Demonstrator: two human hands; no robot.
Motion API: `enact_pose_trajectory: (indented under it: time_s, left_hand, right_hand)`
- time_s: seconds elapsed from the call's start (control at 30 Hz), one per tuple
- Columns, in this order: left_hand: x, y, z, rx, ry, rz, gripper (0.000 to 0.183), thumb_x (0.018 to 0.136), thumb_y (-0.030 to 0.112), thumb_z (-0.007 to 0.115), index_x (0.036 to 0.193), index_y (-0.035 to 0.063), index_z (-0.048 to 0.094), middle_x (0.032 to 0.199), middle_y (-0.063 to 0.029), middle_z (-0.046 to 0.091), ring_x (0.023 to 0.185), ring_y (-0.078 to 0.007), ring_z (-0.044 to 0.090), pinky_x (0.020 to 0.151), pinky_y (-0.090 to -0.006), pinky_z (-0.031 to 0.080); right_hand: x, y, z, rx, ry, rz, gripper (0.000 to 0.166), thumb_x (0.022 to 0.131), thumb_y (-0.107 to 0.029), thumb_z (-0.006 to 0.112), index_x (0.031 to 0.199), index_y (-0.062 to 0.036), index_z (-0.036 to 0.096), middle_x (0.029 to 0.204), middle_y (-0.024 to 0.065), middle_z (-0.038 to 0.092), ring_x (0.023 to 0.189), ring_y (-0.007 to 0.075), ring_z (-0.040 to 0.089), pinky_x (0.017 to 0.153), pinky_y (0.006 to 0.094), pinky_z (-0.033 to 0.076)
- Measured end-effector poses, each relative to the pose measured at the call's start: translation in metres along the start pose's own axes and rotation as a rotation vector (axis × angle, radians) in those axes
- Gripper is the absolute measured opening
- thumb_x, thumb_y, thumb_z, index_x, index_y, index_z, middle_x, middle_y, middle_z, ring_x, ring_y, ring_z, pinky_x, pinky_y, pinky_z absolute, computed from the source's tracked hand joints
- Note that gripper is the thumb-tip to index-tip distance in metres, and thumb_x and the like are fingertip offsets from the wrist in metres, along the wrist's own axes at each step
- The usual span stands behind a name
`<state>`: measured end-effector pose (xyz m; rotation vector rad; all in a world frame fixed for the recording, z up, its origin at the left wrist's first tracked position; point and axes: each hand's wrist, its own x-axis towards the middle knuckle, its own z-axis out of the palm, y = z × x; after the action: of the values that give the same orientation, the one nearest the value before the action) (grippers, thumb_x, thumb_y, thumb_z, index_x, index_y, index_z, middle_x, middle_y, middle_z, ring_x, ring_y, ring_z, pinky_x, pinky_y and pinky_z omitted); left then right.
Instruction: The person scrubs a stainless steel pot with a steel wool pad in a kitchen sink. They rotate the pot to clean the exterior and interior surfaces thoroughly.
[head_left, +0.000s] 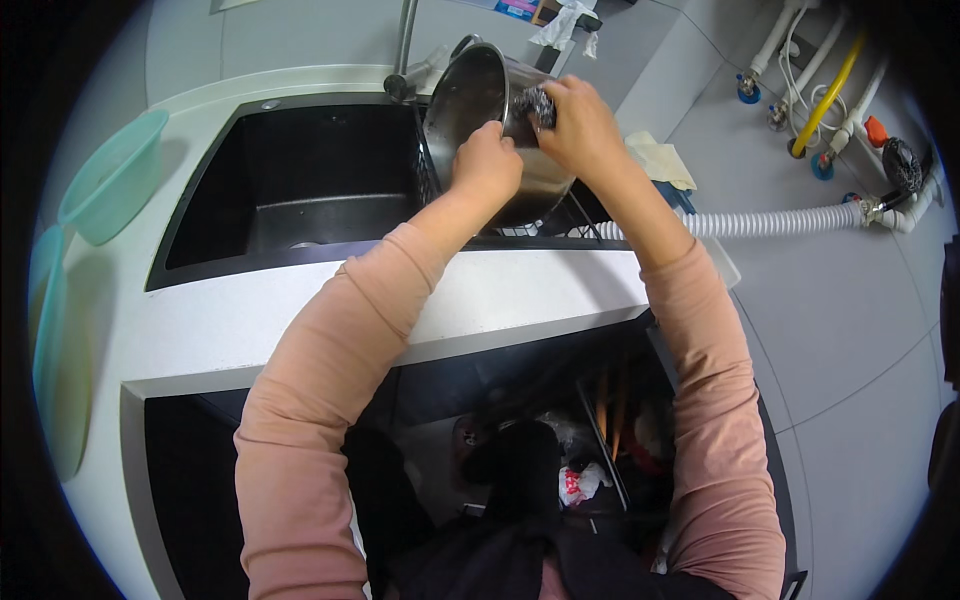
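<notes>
A large stainless steel pot (544, 176) lies tilted on its side over the right part of the black sink (330, 217), its mouth turned to the left. My left hand (487, 166) grips the pot's rim at the near side. In my right hand (581, 131) is a steel wool scourer (534, 106), pressed against the pot's outer wall close to the rim. A loop handle of the pot shows at its far side. Part of the rim is hidden behind my left hand.
The faucet (401, 86) stands behind the sink. Teal plastic basins (116, 180) are on the white counter (225, 330) at left. Right of the pot are a pale cloth (661, 160), a white corrugated hose (772, 223) and wall pipes. An open cabinet lies below.
</notes>
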<state>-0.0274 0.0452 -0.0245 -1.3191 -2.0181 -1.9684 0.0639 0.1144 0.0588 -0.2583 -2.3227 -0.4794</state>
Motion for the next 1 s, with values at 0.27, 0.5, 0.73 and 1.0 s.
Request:
enact_pose_trajectory:
  time_s: [0.27,0.5,0.73,1.0]
  left_hand:
    - [0.002,0.0,-0.001,-0.025,-0.04,-0.024,0.016,0.082,0.013,0.047,0.089,0.0012,0.054,0.091,-0.0249,0.06,0.093,-0.043,0.055,0.08,-0.0475,0.042]
    - [0.002,-0.001,-0.004,-0.006,-0.048,-0.025,0.018,0.081,0.013,0.047,0.093,0.0016,0.055,0.093,-0.0248,0.06,0.095,-0.0423,0.055,0.081,-0.0465,0.042]
    - [0.003,0.0,-0.004,-0.01,-0.082,-0.055,0.021,0.082,0.014,0.048,0.096,-0.0002,0.055,0.096,-0.0246,0.06,0.097,-0.0418,0.054,0.083,-0.0455,0.041]
    - [0.003,-0.001,-0.007,-0.062,-0.079,-0.017,0.02,0.08,0.012,0.048,0.095,0.0013,0.056,0.095,-0.0233,0.061,0.094,-0.0412,0.055,0.082,-0.0444,0.043]
  right_hand:
    - [-0.014,-0.003,0.002,0.008,0.028,-0.054,0.028,0.07,-0.012,0.064,0.095,0.0,0.06,0.096,0.0155,0.057,0.093,0.0354,0.052,0.081,0.0411,0.044]
    - [-0.001,-0.006,0.004,0.075,0.016,-0.1,0.029,0.068,-0.009,0.063,0.096,0.0008,0.06,0.096,0.0176,0.057,0.093,0.0369,0.053,0.08,0.0417,0.043]
    - [0.049,0.009,0.019,-0.01,0.046,0.074,0.039,0.064,-0.014,0.059,0.101,-0.0043,0.061,0.098,0.0173,0.059,0.096,0.0341,0.055,0.082,0.0414,0.047]
    - [-0.009,-0.011,0.001,0.106,-0.009,-0.126,0.03,0.065,-0.006,0.062,0.094,0.0007,0.059,0.095,0.016,0.057,0.092,0.036,0.053,0.079,0.0408,0.044]
